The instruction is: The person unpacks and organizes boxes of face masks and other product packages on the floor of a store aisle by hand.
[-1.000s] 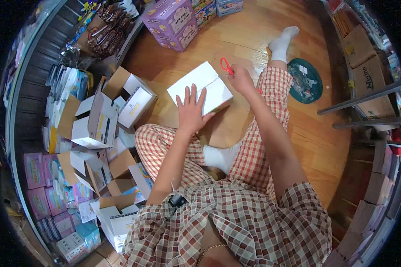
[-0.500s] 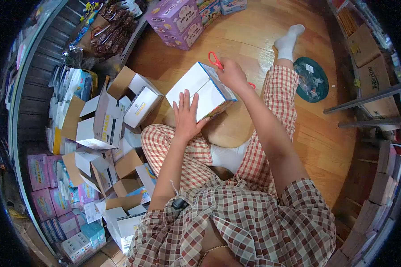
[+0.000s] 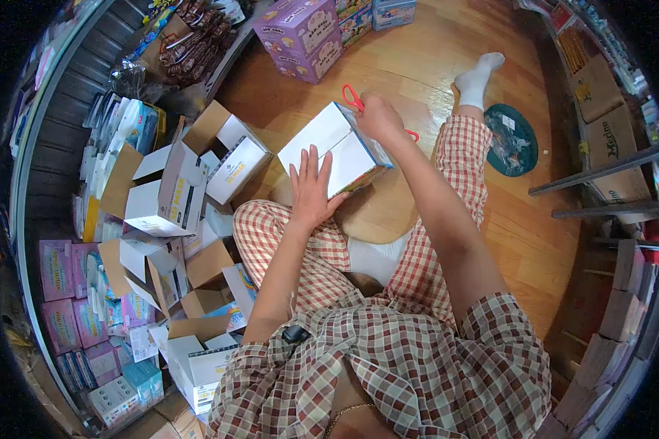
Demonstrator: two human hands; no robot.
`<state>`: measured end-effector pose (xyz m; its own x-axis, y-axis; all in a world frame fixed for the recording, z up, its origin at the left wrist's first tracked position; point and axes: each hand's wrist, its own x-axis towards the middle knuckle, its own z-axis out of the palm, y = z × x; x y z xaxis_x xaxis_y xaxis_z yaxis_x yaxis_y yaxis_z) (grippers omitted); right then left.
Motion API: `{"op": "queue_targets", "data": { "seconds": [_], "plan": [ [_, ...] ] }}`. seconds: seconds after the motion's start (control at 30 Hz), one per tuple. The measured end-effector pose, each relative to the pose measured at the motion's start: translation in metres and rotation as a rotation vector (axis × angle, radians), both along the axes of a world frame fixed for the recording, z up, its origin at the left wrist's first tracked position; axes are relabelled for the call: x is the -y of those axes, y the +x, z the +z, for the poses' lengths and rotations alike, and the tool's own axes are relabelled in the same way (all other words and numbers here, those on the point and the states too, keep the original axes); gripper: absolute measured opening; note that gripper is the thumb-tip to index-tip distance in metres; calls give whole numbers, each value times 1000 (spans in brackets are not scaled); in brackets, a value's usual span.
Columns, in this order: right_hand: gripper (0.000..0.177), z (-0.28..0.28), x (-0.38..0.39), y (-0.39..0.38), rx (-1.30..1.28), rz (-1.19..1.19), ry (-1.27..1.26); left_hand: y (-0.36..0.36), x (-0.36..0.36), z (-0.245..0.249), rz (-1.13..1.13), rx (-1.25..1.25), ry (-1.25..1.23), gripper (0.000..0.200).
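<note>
A closed white box [image 3: 328,139] with blue edges lies in front of my crossed leg. My left hand [image 3: 313,189] rests on its top, fingers spread and laid flat over the near side. At the box's right edge, my right hand [image 3: 379,117] is closed around a pair of scissors [image 3: 350,96]. One red handle loop sticks out on the far side of the fist, and a bit of red shows on the near side. The scissors' blades are hidden by the hand and the box. A seam runs across the box's top between the two hands.
Several opened white cartons [image 3: 170,192] are heaped on my left beside a metal shelf stocked with packets [image 3: 58,271]. Purple boxes [image 3: 300,36] stand ahead. A green round lid-like thing [image 3: 511,150] lies by my outstretched foot. Shelving with a Merino carton [image 3: 613,150] lines the right.
The view has shifted slightly. My left hand stays flat on the box; my right hand, with the scissors, sits slightly closer over the box's edge.
</note>
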<state>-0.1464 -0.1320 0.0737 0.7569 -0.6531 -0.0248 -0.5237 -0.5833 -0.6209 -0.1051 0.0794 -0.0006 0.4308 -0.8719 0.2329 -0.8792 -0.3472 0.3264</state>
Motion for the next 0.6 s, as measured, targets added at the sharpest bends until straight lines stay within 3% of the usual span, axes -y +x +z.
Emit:
{"op": "queue_targets", "data": {
  "seconds": [0.6],
  "plan": [
    [21, -6, 14, -32, -86, -6, -165, -16, 24, 9, -17, 116, 131, 86]
  ]
}}
